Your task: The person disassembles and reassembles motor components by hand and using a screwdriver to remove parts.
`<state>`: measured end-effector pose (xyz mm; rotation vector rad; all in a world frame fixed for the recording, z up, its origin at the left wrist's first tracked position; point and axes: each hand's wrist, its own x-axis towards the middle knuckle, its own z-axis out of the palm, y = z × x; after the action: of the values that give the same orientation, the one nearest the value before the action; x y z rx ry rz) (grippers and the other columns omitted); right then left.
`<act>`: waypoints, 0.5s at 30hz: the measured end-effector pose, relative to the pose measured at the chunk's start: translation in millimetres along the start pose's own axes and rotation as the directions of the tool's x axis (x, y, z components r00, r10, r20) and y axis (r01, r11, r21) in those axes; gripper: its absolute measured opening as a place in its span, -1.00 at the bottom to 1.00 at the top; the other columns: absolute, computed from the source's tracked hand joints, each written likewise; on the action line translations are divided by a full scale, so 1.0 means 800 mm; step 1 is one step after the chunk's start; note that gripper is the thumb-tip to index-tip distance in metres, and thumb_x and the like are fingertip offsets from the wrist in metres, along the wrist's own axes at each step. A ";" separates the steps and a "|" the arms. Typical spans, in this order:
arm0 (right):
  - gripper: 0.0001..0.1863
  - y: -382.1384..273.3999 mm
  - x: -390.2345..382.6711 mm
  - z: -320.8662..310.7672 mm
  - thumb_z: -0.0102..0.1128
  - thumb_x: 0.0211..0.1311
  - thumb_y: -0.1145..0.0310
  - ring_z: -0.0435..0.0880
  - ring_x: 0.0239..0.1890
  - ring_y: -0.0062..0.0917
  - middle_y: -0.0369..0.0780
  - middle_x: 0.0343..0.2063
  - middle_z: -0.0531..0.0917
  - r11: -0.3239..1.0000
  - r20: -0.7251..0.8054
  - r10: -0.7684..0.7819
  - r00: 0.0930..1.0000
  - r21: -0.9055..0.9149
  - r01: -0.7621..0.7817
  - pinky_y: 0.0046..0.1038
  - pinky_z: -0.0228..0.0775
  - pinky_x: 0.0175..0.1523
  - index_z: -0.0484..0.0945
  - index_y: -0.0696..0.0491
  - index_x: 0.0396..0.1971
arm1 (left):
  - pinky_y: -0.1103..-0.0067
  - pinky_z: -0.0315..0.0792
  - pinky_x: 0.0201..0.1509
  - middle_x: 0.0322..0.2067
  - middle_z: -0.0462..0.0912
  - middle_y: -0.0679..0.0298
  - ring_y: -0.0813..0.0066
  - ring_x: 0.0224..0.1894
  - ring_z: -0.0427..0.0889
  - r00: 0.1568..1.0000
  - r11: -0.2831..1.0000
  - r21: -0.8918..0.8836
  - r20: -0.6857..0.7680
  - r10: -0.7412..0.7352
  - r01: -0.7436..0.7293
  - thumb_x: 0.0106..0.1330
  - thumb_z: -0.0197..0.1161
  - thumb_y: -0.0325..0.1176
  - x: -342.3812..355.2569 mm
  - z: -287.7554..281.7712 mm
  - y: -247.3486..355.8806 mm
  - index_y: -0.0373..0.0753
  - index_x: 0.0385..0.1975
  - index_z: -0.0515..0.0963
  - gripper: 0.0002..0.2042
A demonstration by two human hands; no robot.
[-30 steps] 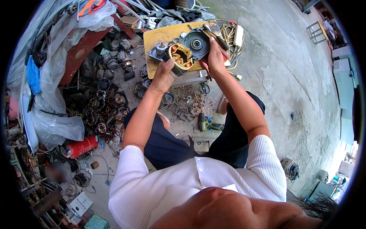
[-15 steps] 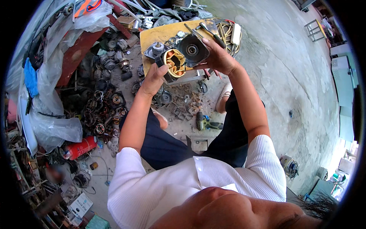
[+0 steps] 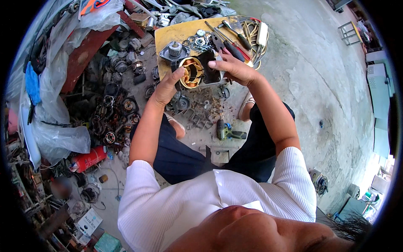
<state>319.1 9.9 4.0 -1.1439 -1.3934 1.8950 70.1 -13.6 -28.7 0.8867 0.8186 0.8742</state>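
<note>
My left hand [image 3: 167, 87] is closed around a motor stator [image 3: 191, 63], a dark ring with yellow-edged copper windings and an open middle. In my right hand [image 3: 237, 69] is a dark, squarish motor end cover [image 3: 209, 63], tilted so that its hollow is partly shaded. The two parts are side by side above the near edge of a yellow tabletop [image 3: 168, 37]. Just behind the stator on that top stands a grey metal motor part [image 3: 174, 49] with a round raised centre. Loose rings and washers [image 3: 199, 40] lie beyond the cover.
Long-handled tools [image 3: 235, 49] and a coiled cable with a white power strip [image 3: 262, 34] occupy the tabletop's right side. Between my feet a green cordless drill [image 3: 228, 132] lies on the floor near metal scraps [image 3: 199, 119]. Piled motor parts [image 3: 111, 105] fill the left.
My right hand has tipped the end cover, so its round inside no longer faces up, and lowered it slightly. My left hand still holds the stator, now turned a little.
</note>
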 end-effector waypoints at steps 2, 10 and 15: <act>-0.19 0.014 0.010 0.002 0.31 0.02 -0.20 0.40 0.15 -0.40 -0.16 -0.05 0.55 0.979 -0.025 -0.163 0.986 -0.132 0.158 -0.28 0.14 0.29 0.45 0.15 0.11 | 0.50 0.32 0.23 0.05 0.54 0.31 0.56 0.10 0.49 1.000 1.000 -0.025 0.006 -0.003 0.003 0.21 0.29 0.05 0.000 -0.001 -0.003 -0.23 0.16 0.42 -0.38; -0.02 0.003 -0.013 0.044 0.47 -0.08 0.03 0.38 0.22 -0.44 -0.10 0.17 0.42 0.873 -0.085 -0.437 0.896 -0.282 0.399 -0.41 -0.09 0.43 0.20 0.15 0.32 | 0.51 0.33 0.20 0.05 0.54 0.30 0.50 0.08 0.50 0.997 0.986 0.151 -0.025 0.072 -0.067 0.12 0.40 0.04 -0.001 0.001 0.005 -0.24 0.17 0.41 -0.32; -0.02 0.000 -0.018 0.049 0.48 -0.19 -0.01 0.44 0.20 -0.33 -0.11 0.13 0.50 0.717 -0.153 -0.578 0.801 -0.565 0.409 -0.24 -0.15 0.47 0.29 0.04 0.29 | 0.50 0.33 0.19 0.02 0.56 0.31 0.50 0.05 0.52 0.991 0.977 0.185 -0.058 0.123 -0.110 0.06 0.47 -0.13 0.003 0.009 0.002 -0.22 0.16 0.42 -0.35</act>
<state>292.6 -21.5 13.5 -1.0807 -1.8337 0.9238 77.0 -13.4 -24.6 1.0780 0.9239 0.9473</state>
